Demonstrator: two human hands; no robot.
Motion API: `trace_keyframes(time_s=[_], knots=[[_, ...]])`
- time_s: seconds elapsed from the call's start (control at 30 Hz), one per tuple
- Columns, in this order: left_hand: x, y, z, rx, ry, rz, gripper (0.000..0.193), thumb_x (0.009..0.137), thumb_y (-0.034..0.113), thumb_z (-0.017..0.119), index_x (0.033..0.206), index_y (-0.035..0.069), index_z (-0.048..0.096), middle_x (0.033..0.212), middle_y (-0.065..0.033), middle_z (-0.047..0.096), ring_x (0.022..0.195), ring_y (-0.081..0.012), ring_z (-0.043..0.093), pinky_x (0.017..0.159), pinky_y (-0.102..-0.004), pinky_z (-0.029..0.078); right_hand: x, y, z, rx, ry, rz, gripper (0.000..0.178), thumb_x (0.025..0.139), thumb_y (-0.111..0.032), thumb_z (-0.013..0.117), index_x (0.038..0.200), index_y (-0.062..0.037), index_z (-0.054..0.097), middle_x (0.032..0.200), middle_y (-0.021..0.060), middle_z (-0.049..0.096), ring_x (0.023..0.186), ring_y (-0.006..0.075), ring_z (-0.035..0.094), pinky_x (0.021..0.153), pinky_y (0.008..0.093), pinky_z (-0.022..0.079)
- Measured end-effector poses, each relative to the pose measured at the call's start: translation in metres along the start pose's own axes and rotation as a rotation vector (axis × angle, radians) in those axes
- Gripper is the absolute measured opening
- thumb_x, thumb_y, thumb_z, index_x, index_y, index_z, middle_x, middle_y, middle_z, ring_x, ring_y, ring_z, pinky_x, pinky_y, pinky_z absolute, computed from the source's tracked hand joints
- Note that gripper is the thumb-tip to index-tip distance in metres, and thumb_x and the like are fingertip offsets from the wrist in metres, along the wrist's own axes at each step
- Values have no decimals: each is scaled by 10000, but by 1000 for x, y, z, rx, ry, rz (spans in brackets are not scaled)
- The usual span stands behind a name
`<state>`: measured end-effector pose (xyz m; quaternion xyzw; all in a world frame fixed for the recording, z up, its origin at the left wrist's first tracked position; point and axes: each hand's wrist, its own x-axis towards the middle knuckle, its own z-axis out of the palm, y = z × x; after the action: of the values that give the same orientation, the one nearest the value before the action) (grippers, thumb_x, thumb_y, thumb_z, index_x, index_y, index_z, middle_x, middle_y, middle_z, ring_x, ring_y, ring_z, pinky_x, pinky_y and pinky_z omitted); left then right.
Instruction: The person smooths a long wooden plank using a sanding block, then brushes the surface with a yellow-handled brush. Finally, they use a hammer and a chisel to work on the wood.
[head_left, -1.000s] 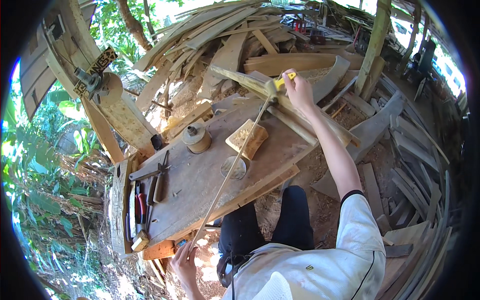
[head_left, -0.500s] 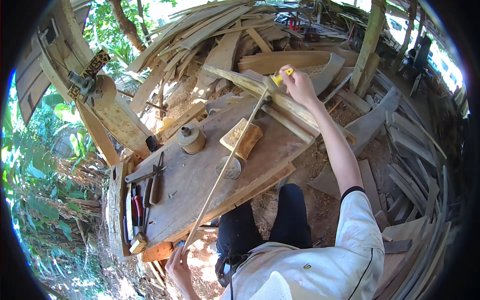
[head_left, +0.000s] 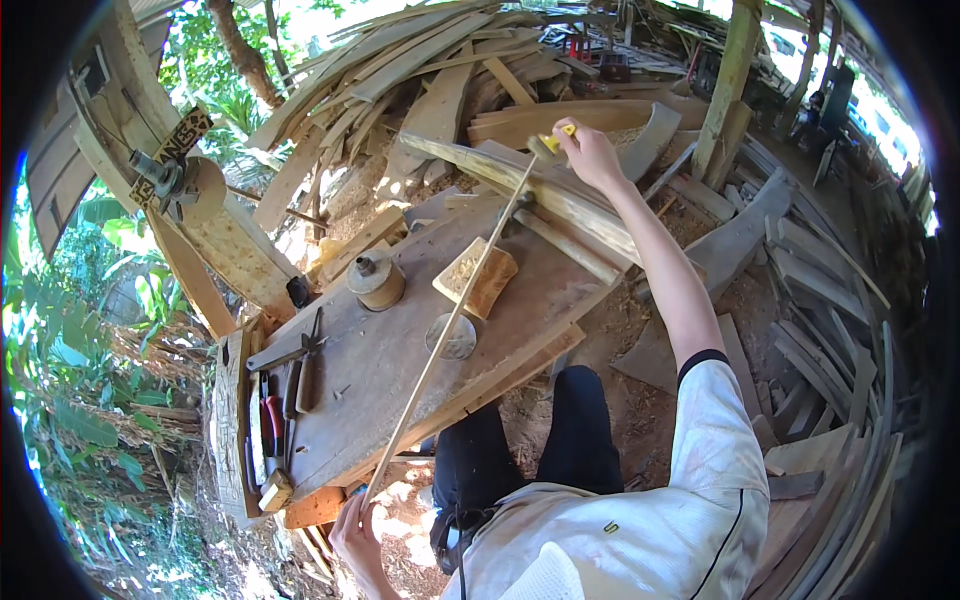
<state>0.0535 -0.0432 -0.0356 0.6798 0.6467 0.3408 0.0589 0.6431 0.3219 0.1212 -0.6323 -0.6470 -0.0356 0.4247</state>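
A long, thin wooden strip [head_left: 432,355] slants across the workbench [head_left: 370,370], from near me at lower left up to the far right. Its near end is pinched in my left hand [head_left: 356,537], just off the bench's near edge. My right hand [head_left: 590,158] reaches far out, closed round a small yellow-handled brush [head_left: 550,142]. The brush's blurred, brownish head is at the strip's far end; whether it touches is hard to tell. Beneath the strip are a hollowed wooden block [head_left: 478,278] with sawdust in it and a round, clear dish [head_left: 452,337].
A round metal can with a spout [head_left: 376,282] stands on the bench. Pliers [head_left: 310,345], a red-handled tool [head_left: 272,420] and a small hammer [head_left: 276,488] lie along the left. A thick beam [head_left: 520,180] crosses the far end. Planks [head_left: 420,60] are piled behind.
My right hand and the brush have shifted slightly up and left at the strip's far end. My left hand keeps its hold on the near end. The view has shifted slightly.
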Motion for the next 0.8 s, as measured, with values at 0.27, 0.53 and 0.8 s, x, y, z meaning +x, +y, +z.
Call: trace_keyframes(time_s=[0.27,0.53,0.8], knots=[[2,2,1,9,1,-12,193,921,72,739,1089,-18,772,1034,-141,774,863,-288,759,716,-364,608,6,-11,14,-153,-126,-102,387,1096,-414,474,1092,-80,670,771,82,717,652,149,688,588,375,520],[2,8,10,60,68,9,328,831,30,780,1158,23,764,1116,-117,760,959,-297,742,801,-391,600,-38,-102,19,172,-339,-284,380,1110,-368,476,1069,-57,691,707,35,674,605,129,665,524,279,495],[14,16,36,82,118,-35,712,692,14,857,1365,21,625,1086,-115,695,991,-319,667,873,-417,527,-169,-189,63,604,-742,-570,222,1050,-252,607,1082,-59,713,781,79,701,551,122,572,501,262,450]])
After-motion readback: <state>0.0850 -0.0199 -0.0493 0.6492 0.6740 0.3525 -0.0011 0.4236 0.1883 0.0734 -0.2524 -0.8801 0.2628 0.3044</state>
